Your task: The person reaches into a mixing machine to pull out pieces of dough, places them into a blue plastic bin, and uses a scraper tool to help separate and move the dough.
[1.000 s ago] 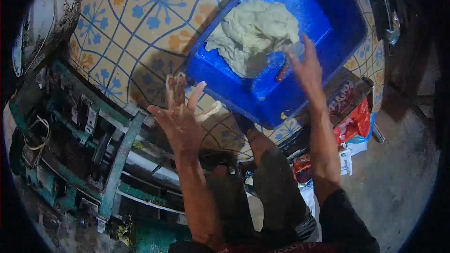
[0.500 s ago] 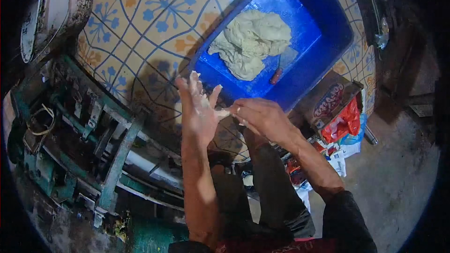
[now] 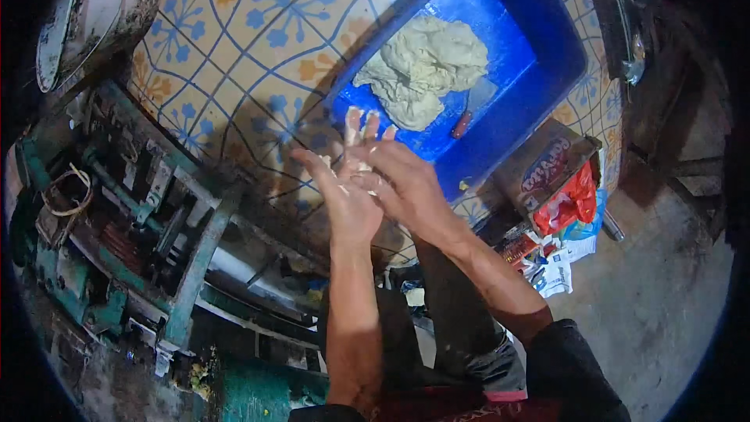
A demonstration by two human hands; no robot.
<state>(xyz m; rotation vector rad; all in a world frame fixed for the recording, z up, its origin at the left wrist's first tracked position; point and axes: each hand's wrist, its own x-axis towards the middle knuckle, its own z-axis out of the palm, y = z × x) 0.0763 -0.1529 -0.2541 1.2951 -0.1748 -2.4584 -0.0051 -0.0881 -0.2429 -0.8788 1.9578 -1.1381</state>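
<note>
Head view. I saw the left hand (image 3: 349,202) and right hand (image 3: 406,187) pressed together just below the near-left corner of the blue tub (image 3: 539,47), which serves as landmark. The left hand stood open, fingers (image 3: 355,125) spread and pointing toward the tub, pale dough bits stuck to them. The right hand lay across the left palm, its fingers bent over it; whether they pinched anything I could not tell. The dough (image 3: 426,70) lay inside the tub, on its floor toward the far-left side, well apart from both hands and touched by neither. A small reddish tool (image 3: 461,125) lay in the tub right of the dough. The tub rested on a patterned tile surface (image 3: 234,39). Left of the tub stood a green machine (image 3: 133,219); right of it, below its corner, a cardboard box (image 3: 547,168) with red packets (image 3: 569,203).
</note>
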